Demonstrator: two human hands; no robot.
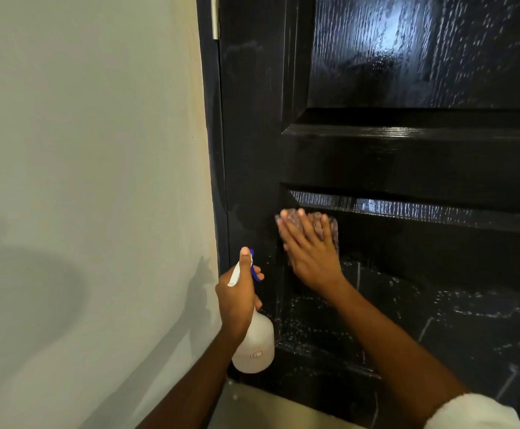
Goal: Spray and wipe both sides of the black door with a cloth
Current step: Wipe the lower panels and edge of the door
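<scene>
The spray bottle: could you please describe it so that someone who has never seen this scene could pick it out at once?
Start at the black door and go to its lower left edge, beside the pale wall. There the left hand grips the spray bottle by its neck. It is the only translucent white container, with a blue trigger.

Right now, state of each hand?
Left hand: grips the spray bottle at its neck.
Right hand: open, flat fingers pressing the cloth against the black door.

glossy black wood-grain door [407, 156], pinkish-purple mottled cloth [323, 226], translucent white spray bottle [254, 345] with blue trigger, cream wall [82, 150]
</scene>
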